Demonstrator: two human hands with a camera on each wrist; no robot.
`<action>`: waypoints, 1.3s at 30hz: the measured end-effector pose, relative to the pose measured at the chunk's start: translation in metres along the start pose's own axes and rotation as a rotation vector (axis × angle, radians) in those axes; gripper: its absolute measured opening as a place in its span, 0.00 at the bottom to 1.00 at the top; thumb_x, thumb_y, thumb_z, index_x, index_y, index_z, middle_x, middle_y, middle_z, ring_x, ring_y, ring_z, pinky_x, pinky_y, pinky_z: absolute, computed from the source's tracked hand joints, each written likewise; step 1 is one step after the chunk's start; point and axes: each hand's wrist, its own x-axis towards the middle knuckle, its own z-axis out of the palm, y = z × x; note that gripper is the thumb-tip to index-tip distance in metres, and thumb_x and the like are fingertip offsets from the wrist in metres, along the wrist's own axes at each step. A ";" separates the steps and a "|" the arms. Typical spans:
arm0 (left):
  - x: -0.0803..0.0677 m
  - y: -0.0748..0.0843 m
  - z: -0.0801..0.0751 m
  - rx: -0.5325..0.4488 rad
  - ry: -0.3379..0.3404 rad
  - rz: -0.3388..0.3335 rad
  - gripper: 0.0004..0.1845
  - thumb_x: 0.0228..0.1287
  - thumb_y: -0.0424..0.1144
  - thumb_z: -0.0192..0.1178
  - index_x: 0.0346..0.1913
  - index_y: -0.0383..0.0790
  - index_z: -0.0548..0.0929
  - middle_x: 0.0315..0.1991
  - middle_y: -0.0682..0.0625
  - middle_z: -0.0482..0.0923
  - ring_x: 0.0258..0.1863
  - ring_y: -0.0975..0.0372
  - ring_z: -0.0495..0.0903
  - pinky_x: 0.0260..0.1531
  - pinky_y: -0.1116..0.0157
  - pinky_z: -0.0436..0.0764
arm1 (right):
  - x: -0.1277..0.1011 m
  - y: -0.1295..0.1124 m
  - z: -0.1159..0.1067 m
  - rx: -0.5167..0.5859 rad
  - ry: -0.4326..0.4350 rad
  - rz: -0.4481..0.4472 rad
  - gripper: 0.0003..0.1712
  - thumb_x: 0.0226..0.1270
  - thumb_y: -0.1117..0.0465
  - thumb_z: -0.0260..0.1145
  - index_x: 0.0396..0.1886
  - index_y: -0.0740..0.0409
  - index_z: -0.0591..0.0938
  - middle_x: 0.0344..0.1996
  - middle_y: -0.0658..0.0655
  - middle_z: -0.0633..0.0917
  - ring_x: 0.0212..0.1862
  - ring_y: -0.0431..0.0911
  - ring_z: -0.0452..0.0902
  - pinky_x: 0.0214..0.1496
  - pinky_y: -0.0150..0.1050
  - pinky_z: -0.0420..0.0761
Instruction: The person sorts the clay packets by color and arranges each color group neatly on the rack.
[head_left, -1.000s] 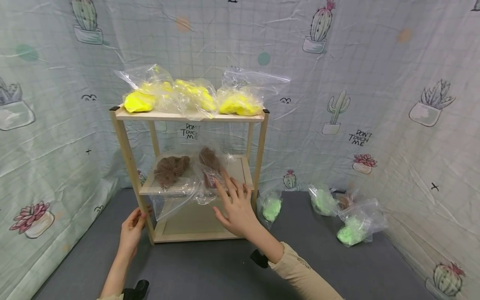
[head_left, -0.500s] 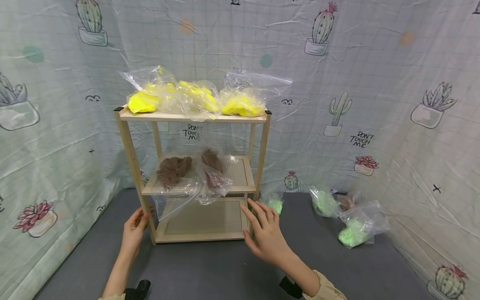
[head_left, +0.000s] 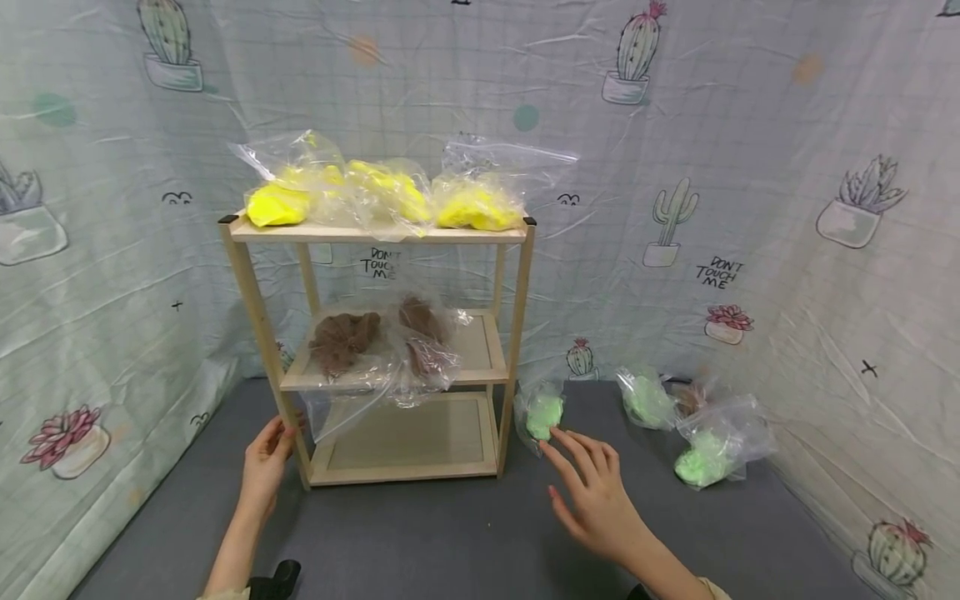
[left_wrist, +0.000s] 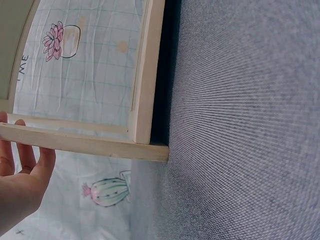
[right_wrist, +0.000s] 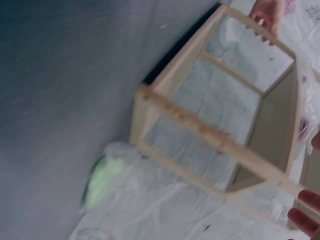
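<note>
A wooden shelf rack stands on the grey surface. My left hand grips its front left post; in the left wrist view the fingers curl round that post. My right hand is held out to the right of the rack, fingers spread and holding nothing. Its fingertips lie at the lower edge of a clear bag with light green contents; contact cannot be told. Two clear bags with brown, soft-looking contents, a left one and a right one, lie on the middle shelf.
Several clear bags with yellow contents line the top shelf. Farther right on the grey surface lie two more green bags and a brown one. A cactus-print cloth hangs behind and at both sides.
My right hand has left the right brown bag on the middle shelf and moved right and down, past the rack's right post, to the near green bag. My left hand stays on the post.
</note>
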 end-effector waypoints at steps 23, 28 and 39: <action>-0.003 -0.003 0.000 -0.017 0.001 0.003 0.23 0.67 0.40 0.46 0.56 0.24 0.65 0.38 0.74 0.75 0.39 0.81 0.73 0.36 0.84 0.70 | -0.089 0.115 -0.025 -0.265 -0.072 0.181 0.32 0.70 0.42 0.32 0.51 0.57 0.74 0.50 0.65 0.72 0.45 0.60 0.65 0.40 0.57 0.61; -0.002 -0.001 0.000 -0.018 0.004 0.005 0.21 0.66 0.40 0.47 0.55 0.27 0.68 0.38 0.73 0.75 0.38 0.81 0.74 0.36 0.83 0.70 | -0.099 0.140 -0.026 -0.297 -0.024 0.237 0.32 0.69 0.43 0.34 0.48 0.62 0.75 0.48 0.67 0.73 0.45 0.63 0.64 0.37 0.59 0.60; -0.002 0.001 0.000 0.031 0.010 0.011 0.18 0.66 0.41 0.46 0.54 0.36 0.71 0.38 0.74 0.74 0.40 0.81 0.73 0.37 0.83 0.70 | -0.106 0.196 -0.021 -0.333 -0.191 0.524 0.22 0.56 0.62 0.57 0.50 0.68 0.69 0.50 0.70 0.69 0.50 0.66 0.60 0.40 0.65 0.55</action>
